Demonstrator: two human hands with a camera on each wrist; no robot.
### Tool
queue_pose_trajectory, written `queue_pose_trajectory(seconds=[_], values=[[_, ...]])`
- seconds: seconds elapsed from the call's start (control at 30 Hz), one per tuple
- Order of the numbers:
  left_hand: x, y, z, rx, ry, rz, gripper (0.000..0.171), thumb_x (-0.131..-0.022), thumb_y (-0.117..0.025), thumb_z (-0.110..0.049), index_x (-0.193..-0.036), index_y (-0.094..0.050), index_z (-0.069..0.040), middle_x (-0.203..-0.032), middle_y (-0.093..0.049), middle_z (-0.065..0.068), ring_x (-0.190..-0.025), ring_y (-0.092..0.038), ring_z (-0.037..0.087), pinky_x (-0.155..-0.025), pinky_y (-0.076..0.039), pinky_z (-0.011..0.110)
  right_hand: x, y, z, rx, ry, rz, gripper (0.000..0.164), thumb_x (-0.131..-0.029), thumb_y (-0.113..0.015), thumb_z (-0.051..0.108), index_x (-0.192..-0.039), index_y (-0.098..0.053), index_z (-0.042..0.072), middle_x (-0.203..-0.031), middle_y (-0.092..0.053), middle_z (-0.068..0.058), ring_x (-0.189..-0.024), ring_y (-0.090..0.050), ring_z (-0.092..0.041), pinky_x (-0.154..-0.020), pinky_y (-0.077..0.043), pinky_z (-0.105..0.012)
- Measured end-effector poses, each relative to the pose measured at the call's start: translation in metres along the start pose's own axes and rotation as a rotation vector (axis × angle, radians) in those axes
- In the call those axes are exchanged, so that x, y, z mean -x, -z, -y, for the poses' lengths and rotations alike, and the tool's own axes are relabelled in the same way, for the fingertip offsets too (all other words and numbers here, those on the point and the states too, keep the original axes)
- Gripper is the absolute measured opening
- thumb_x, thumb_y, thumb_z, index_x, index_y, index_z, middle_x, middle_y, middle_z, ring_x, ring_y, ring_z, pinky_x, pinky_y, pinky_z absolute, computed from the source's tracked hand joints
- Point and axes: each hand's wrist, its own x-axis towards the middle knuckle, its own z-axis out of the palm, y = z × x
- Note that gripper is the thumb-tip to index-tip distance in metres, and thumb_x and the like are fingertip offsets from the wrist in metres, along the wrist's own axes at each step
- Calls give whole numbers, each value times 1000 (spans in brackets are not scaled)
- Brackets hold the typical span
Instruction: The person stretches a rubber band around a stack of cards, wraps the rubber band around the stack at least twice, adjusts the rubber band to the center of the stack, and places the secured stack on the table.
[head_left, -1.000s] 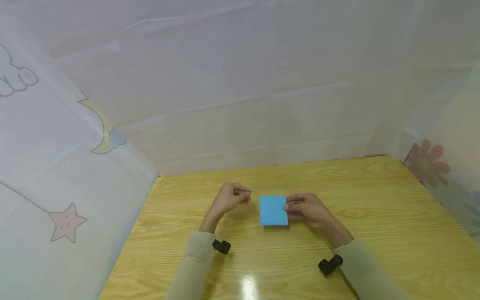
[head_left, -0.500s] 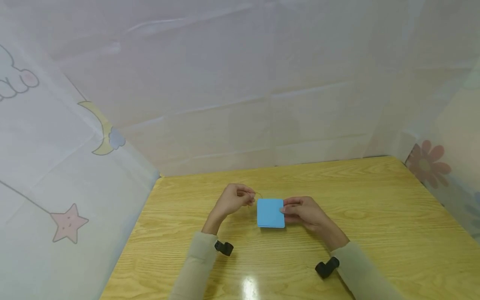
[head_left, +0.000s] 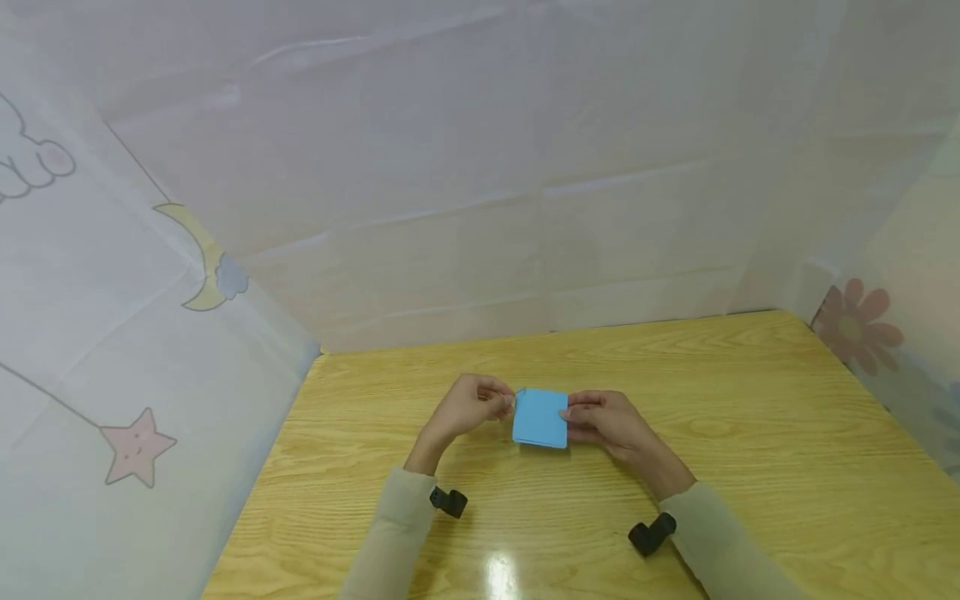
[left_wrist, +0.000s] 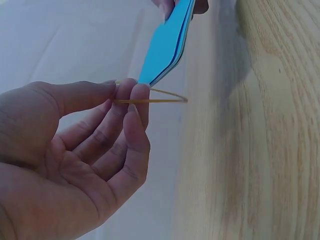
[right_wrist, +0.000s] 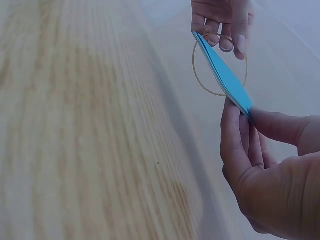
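A thin stack of square blue cards (head_left: 542, 419) is held up over the table by my right hand (head_left: 611, 422), thumb on the top face and fingers beneath its right edge. My left hand (head_left: 463, 408) is at the stack's upper left corner, pinching a thin yellowish rubber band (left_wrist: 160, 101) between thumb and fingertips. The right wrist view shows that band as a wide loop, with the far end of the cards (right_wrist: 227, 80) overlapping it. Several layers show along the stack's edge in the left wrist view.
Beneath both hands lies a wood-grain table (head_left: 360, 533). Pale printed cloth (head_left: 480, 217) hangs behind it and along both sides, with a star, a moon and a flower on it. A small black camera sits on each wrist.
My left hand has moved right with the rubber band, up to the corner of the cards. My right hand has shifted the stack slightly left, and the stack is now tilted a little.
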Motion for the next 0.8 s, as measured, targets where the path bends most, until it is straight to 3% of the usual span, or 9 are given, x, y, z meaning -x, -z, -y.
queue_pose_trajectory(seconds=[0.4,0.67,0.8], values=[[3,-2,3,-1,12,38,19,-107,-64,-16,-111,-79,-7,-104,-77,23,-100,-74,44,-94,-62,57,-1,-2,3,-18,14,-35,43,-102,-66,3,-139,-49,-13,-101,-66,-1,-93,-71,-12,-85,-65,-29],[4,-4,5,-2,8,50,18,-106,-65,-17,-111,-79,-7,-93,-78,11,-97,-75,43,-91,-63,55,-1,-3,2,-28,12,-55,44,-102,-65,1,-139,-48,-14,-100,-66,-2,-92,-72,-12,-83,-65,-28],[4,-7,5,5,4,57,19,-105,-66,-17,-111,-79,-5,-94,-78,14,-98,-74,47,-89,-64,54,-3,-5,2,-35,19,-73,44,-101,-67,2,-138,-49,-13,-102,-66,-2,-93,-71,-12,-84,-65,-28]])
